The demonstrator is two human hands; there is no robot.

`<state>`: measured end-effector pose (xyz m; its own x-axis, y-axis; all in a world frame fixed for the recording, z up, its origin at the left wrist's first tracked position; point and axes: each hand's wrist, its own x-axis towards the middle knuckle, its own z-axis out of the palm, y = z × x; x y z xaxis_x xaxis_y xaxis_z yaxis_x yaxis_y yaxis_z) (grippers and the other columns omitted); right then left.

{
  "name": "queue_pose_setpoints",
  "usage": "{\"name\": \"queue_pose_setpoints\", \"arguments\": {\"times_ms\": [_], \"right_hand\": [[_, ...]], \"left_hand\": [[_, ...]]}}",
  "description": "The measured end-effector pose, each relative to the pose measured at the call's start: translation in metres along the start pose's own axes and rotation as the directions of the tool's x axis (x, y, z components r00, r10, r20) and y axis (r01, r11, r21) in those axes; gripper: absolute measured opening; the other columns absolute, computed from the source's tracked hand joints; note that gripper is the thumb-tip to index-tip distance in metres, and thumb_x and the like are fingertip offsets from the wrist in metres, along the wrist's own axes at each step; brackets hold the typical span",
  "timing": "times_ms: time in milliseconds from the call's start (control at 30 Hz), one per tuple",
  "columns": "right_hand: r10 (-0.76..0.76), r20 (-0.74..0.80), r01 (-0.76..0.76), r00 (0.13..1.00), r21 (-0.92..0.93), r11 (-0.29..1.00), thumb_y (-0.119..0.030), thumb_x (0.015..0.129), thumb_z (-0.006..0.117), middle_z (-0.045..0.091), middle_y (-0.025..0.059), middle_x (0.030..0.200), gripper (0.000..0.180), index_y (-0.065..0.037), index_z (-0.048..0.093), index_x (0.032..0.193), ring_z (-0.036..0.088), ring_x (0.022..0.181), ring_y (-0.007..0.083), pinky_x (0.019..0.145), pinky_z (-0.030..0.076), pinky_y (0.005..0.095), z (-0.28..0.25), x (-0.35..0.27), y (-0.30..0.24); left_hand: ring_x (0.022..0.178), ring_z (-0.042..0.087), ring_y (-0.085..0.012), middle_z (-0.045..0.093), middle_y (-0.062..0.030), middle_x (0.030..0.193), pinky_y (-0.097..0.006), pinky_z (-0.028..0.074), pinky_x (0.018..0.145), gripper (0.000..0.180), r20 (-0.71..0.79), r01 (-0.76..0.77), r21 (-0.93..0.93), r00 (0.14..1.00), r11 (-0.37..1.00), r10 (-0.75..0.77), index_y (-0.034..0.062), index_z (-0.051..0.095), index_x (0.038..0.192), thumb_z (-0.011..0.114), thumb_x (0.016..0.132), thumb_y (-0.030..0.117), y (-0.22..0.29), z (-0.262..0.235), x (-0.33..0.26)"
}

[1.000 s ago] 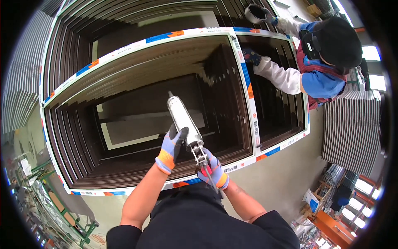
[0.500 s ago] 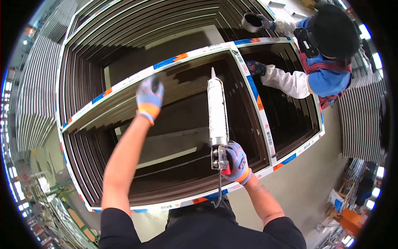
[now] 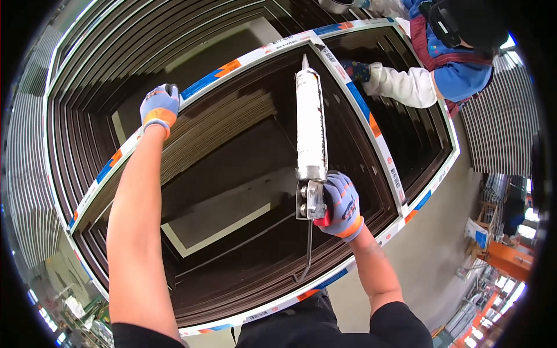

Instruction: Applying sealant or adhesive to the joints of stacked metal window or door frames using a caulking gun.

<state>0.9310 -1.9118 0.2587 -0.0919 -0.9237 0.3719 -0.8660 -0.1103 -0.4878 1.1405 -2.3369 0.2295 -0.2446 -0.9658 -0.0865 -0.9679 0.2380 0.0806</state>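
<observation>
1. Right hand [image 3: 342, 203], in a grey-blue glove with an orange cuff: fingers folded round the handle of the gun [image 3: 311, 124], a bit of red showing beside them
2. The gun, with its white tube, is above the right part of the large opening [image 3: 243, 156], nozzle [image 3: 305, 62] pointing away from the person; how high it is I cannot tell
3. Rod [image 3: 308, 249]: runs from the gun back toward the person, its hooked end over the near side of the frame [image 3: 394, 227]
4. The frame is dark, topped by white strips with blue and orange marks; a divider [image 3: 371, 124] passes to the right of the gun
5. Left hand [image 3: 161, 105], gloved alike: at the far rail [image 3: 200, 86], fingers bent near its edge; whether they grip it I cannot tell
6. Co-worker's hand [image 3: 357, 71], in a dark patterned glove: beside the divider, fingers too dim to judge
7. Co-worker [image 3: 464, 84]: blue top, maroon vest, black cap
8. Pot [image 3: 336, 6]: cut off by the upper edge
9. Striped stack [image 3: 502, 130]: beyond, at right
</observation>
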Motion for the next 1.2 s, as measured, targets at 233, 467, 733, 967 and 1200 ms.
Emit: {"name": "queue_pose_setpoints", "arguments": {"times_ms": [233, 467, 733, 967, 1200], "right_hand": [[0.043, 0.013, -0.042, 0.999, -0.041, 0.998, -0.016, 0.059, 0.080, 0.062, 0.0184, 0.111, 0.061, -0.002, 0.060, 0.115, 0.062, 0.102, 0.0396, 0.098, 0.049, 0.0529, 0.011, 0.007, 0.013], [0.031, -0.013, -0.032, 0.999, -0.073, 0.997, -0.017, 0.057, 0.081, 0.064, 0.0182, 0.109, 0.062, -0.002, 0.061, 0.114, 0.063, 0.103, 0.0396, 0.099, 0.049, 0.0525, 0.017, 0.012, 0.025], [-0.004, 0.014, 0.005, 1.000, -0.104, 0.995, -0.014, 0.060, 0.079, 0.062, 0.0200, 0.108, 0.065, -0.001, 0.054, 0.119, 0.063, 0.098, 0.0419, 0.096, 0.050, 0.0549, 0.016, 0.022, 0.030], [-0.018, 0.043, 0.022, 0.999, -0.091, 0.996, -0.015, 0.061, 0.080, 0.062, 0.0194, 0.108, 0.065, -0.001, 0.054, 0.118, 0.063, 0.097, 0.0410, 0.095, 0.051, 0.0544, 0.015, 0.025, 0.034], [-0.019, 0.016, 0.020, 1.000, -0.079, 0.997, -0.014, 0.061, 0.080, 0.063, 0.0187, 0.107, 0.062, -0.001, 0.056, 0.116, 0.064, 0.096, 0.0406, 0.093, 0.052, 0.0530, 0.019, 0.026, 0.033]], "left_hand": [[0.115, 0.066, -0.0355, 0.071, -0.0192, 0.120, -0.045, 0.051, 0.101, 0.048, -0.017, -0.033, 0.007, 0.999, 0.999, 0.033, 0.0089, 0.073, 0.117, 0.048, 0.101, 0.047, 0.000, -0.003, 0.001], [0.111, 0.068, -0.0353, 0.073, -0.0169, 0.115, -0.045, 0.052, 0.099, 0.043, -0.013, -0.036, -0.016, 0.999, 0.999, 0.035, 0.0116, 0.075, 0.114, 0.051, 0.100, 0.045, 0.002, 0.005, 0.002], [0.107, 0.069, -0.0354, 0.074, -0.0160, 0.113, -0.045, 0.054, 0.096, 0.044, -0.077, -0.036, 0.016, 0.996, 0.999, 0.037, 0.0112, 0.074, 0.114, 0.051, 0.100, 0.045, -0.007, 0.009, 0.006], [0.107, 0.069, -0.0372, 0.074, -0.0184, 0.112, -0.046, 0.054, 0.095, 0.044, -0.085, -0.053, -0.023, 0.995, 0.998, 0.051, 0.0112, 0.075, 0.114, 0.054, 0.099, 0.046, -0.002, 0.007, 0.002], [0.106, 0.070, -0.0373, 0.074, -0.0188, 0.110, -0.047, 0.054, 0.094, 0.043, -0.071, -0.050, -0.016, 0.996, 0.999, 0.049, 0.0111, 0.075, 0.114, 0.054, 0.099, 0.046, -0.002, 0.003, 0.000]]}}
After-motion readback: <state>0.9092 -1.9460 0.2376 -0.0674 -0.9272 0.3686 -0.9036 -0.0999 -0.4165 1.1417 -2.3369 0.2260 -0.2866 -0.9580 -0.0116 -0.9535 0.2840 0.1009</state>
